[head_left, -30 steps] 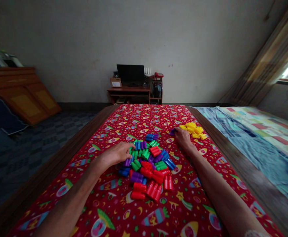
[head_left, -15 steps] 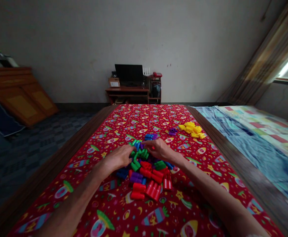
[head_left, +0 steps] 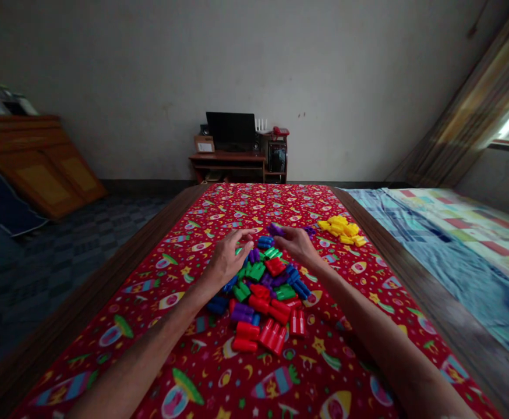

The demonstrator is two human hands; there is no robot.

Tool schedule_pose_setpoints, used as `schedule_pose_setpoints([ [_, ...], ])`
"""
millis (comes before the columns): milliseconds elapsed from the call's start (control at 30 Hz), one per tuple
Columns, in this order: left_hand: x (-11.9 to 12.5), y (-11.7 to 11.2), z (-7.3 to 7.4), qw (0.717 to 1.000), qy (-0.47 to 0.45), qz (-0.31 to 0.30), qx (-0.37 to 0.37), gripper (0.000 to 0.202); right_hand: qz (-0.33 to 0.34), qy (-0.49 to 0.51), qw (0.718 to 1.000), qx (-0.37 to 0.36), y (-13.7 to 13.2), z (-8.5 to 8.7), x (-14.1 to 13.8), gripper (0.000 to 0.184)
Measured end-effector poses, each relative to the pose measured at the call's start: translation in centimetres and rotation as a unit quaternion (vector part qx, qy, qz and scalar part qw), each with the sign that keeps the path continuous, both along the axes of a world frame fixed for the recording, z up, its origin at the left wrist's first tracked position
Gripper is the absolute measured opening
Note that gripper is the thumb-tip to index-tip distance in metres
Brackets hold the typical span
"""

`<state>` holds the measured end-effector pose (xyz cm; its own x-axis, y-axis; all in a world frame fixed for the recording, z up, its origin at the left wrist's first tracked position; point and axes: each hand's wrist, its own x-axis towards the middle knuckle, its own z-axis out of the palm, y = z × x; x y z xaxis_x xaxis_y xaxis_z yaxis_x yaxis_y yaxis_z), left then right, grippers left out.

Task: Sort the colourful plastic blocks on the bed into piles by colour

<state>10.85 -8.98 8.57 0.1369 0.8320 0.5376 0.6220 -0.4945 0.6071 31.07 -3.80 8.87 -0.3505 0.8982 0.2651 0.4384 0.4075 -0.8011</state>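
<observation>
Nearest me I see the pile of blocks (head_left: 263, 299) on the red cloth (head_left: 158, 326), at its far edge my left hand (head_left: 227, 260) curled, whether on anything I cannot tell, my right hand (head_left: 297, 245) pinching a purple block (head_left: 275, 229), yellow blocks (head_left: 342, 228) beyond.

Block pile (head_left: 263, 302) fills mid cloth (head_left: 149, 326), loose and uneven, low to pass over. Left hand (head_left: 228, 259) and right hand (head_left: 298, 244) sit over its far side, fingertips near each other, narrow gap between; the right pinches a purple block (head_left: 275, 229). Both forearms flank the pile, closing off its sides. Open cloth left of the left arm out to the table rim (head_left: 119, 256), in front of the pile, and along the whole far end. Yellow pile (head_left: 342, 228) by the right rim, apart from the right hand, with a passable strip between. Bed (head_left: 455, 250) runs just beside the right rim.
</observation>
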Motion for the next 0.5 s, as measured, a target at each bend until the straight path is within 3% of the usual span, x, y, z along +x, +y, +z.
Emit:
schedule_pose_setpoints([
  [100,-0.7,1.0,-2.2,0.991,0.127,-0.038,0.018,0.03,-0.117,-0.126,0.984,0.034,2.3,-0.9,2.7,0.02],
  [200,-1.2,1.8,-3.9,0.976,0.212,-0.059,-0.002,0.029,-0.187,-0.226,0.954,0.056,3.6,-2.1,4.8,0.019],
  [333,-1.3,2.1,-3.9,0.988,0.155,0.004,-0.014,0.035,-0.238,-0.229,0.939,0.099,3.4,-2.2,5.4,0.025],
  [400,-0.9,1.9,-3.1,0.997,0.063,0.008,-0.048,0.048,-0.202,-0.181,0.957,0.105,2.6,-1.4,4.5,0.027],
  [500,0.1,1.2,-1.8,0.983,-0.101,-0.035,-0.149,0.067,0.0,-0.083,0.992,0.094,0.5,0.0,2.1,0.03],
])
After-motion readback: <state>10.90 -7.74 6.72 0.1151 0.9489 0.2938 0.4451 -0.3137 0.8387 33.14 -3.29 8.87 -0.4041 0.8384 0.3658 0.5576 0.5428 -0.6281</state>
